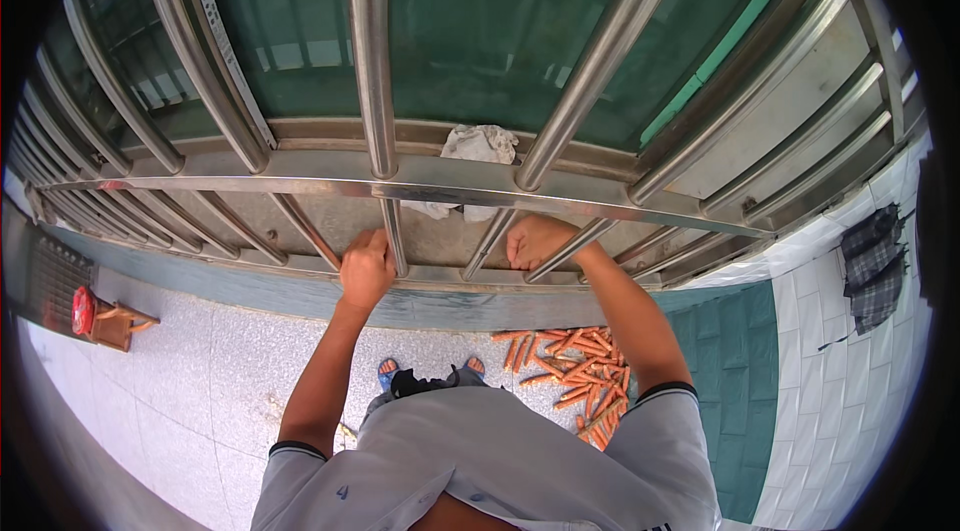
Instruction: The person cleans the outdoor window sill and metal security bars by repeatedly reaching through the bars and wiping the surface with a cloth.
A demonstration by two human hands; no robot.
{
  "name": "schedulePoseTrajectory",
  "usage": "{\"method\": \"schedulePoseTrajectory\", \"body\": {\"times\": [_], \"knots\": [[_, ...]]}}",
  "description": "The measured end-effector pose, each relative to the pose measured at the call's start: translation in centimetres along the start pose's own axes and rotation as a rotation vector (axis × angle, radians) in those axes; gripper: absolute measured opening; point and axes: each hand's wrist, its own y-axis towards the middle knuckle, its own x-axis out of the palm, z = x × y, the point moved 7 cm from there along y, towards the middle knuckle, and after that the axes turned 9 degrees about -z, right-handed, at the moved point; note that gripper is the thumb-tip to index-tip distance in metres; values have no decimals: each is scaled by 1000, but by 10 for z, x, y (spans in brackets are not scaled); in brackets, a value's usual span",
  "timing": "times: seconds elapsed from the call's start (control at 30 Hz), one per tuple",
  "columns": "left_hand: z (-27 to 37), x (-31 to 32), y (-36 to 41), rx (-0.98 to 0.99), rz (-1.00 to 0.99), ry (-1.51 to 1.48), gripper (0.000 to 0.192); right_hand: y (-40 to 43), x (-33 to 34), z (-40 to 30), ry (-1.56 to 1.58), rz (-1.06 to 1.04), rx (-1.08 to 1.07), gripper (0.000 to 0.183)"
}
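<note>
In front of me is a stainless steel window grille [450,178] with upright bars and cross rails. My left hand [367,268] is curled over its lower rail, beside an upright bar [394,237]; some fingers are hidden. Through the gap between two bars farther right, my right hand [541,240] reaches in over the window sill [442,238], its fingers bent inward. Whether anything is in that hand cannot be seen. A crumpled white cloth or plastic piece [480,144] lies on the sill against the window frame, partly behind the cross rail, with more white material [429,209] below.
Dark green window glass [495,43] stands behind the bars. Orange corn cobs [592,373] are heaped on the speckled floor [247,373] at my right. A wooden stool [112,327] with a red item on it stands far left. A folded checked umbrella [876,268] hangs on the tiled wall.
</note>
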Motion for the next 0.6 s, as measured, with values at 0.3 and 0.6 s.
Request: {"method": "schedulePoseTrajectory", "body": {"times": [0.3, 0.6], "knots": [[0, 0, 0, -15, 8, -10, 28, -9, -13, -3, -350, 268, -184, 12], [2, -6, -2, 36, 5, -73, 24, -107, 35, 12, 294, 939, 16, 5]]}}
